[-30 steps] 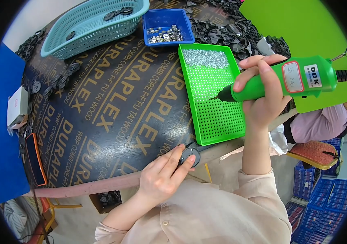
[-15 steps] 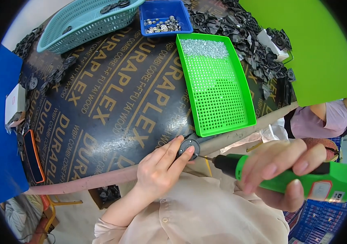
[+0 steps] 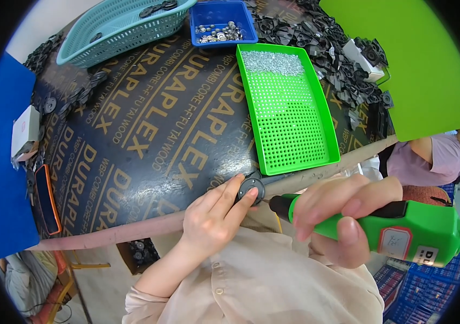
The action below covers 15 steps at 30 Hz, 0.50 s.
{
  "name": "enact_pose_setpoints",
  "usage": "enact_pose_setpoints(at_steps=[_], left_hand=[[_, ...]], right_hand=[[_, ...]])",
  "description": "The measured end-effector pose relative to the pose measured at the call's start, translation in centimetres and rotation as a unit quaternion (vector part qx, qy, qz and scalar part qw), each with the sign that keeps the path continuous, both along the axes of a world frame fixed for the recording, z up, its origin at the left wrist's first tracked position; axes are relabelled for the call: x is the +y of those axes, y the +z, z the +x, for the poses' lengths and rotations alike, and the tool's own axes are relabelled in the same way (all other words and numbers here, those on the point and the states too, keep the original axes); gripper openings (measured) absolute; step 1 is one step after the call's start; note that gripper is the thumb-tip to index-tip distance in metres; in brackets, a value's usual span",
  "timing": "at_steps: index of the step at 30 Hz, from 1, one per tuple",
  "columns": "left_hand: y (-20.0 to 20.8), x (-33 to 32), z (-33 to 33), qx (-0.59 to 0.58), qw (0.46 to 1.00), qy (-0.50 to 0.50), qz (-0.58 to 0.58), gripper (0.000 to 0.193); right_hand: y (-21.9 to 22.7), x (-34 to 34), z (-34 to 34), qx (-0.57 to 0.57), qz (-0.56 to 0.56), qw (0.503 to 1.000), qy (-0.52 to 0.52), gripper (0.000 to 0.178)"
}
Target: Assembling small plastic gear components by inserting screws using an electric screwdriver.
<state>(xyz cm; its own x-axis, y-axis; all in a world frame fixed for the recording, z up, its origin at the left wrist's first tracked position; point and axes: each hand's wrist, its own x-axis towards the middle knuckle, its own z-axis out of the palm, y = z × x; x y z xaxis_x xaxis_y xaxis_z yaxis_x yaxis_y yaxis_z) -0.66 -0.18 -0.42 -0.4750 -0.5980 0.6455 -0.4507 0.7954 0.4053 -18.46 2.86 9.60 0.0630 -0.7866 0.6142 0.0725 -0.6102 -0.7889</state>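
A round black part (image 3: 247, 185) with small pale dots on its face is found at the near edge of the tabletop (image 3: 154, 127), just below the near left corner of a green tray. Whether it is borne by the edge cannot be determined. It is held by the left hand (image 3: 211, 217); this grip is closed, with the thumb laid on the face and the fingers set along the far left side.

A green electric screwdriver (image 3: 375, 229) with a black nose is held by the right hand (image 3: 343, 216), the grip being wrapped around the body. The bit is directed leftward at the right rim of the round part; contact cannot be confirmed.

The green tray (image 3: 333, 154) is perforated with rows of holes, and small silvery screws (image 3: 273, 63) are heaped at its far end. Beyond it, round metal pieces (image 3: 220, 35) are contained in a blue box (image 3: 223, 44). To the left of that box a teal basket (image 3: 124, 44) is placed, with a few black discs (image 3: 158, 8) inside. Loose black parts (image 3: 294, 32) are piled beyond and to the right of the tray, where a white box (image 3: 356, 56) is seen among them. At the left side, a phone (image 3: 48, 200) with an orange edge and another white carton (image 3: 25, 129) are noted.
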Motion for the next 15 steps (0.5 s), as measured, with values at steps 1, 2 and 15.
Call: enact_pose_setpoints(at_steps=[1, 2, 15], left_hand=[[0.0, 0.1, 0.1, -0.004, 1.0, 0.003, -0.003, 0.035], [-0.1, 0.1, 0.1, -0.004, 1.0, 0.003, -0.006, 0.035], [0.0, -0.2, 0.1, -0.001, 1.0, -0.001, -0.002, 0.035]], right_hand=[[-0.2, 0.0, 0.1, -0.001, -0.001, 1.0, 0.002, 0.02], [-0.4, -0.2, 0.1, -0.004, -0.009, 1.0, 0.014, 0.021], [0.1, -2.8, -0.3, -0.062, -0.059, 0.996, -0.002, 0.025]])
